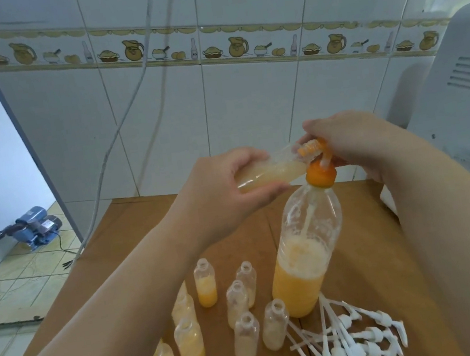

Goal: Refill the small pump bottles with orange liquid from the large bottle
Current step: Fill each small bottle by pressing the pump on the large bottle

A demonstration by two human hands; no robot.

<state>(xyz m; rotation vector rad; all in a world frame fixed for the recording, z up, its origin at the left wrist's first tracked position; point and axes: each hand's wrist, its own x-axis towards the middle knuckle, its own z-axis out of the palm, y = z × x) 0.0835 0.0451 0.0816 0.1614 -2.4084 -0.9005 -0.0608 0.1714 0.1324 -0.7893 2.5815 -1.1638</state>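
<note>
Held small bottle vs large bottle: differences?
The small bottle lies almost sideways in the left hand; the large bottle stands upright on the table. The small one's liquid looks pale; the large one's is deeper orange. The large bottle carries an orange pump; the small has none. Both are clear plastic.

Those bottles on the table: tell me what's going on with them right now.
A person is refilling small bottles. The left hand holds one small bottle tilted on its side at the orange pump of the large bottle, and the right hand is on that pump's spout. The large bottle stands roughly half full on the table. Several open small bottles stand in front, partly filled, beside a heap of white pump tops.
</note>
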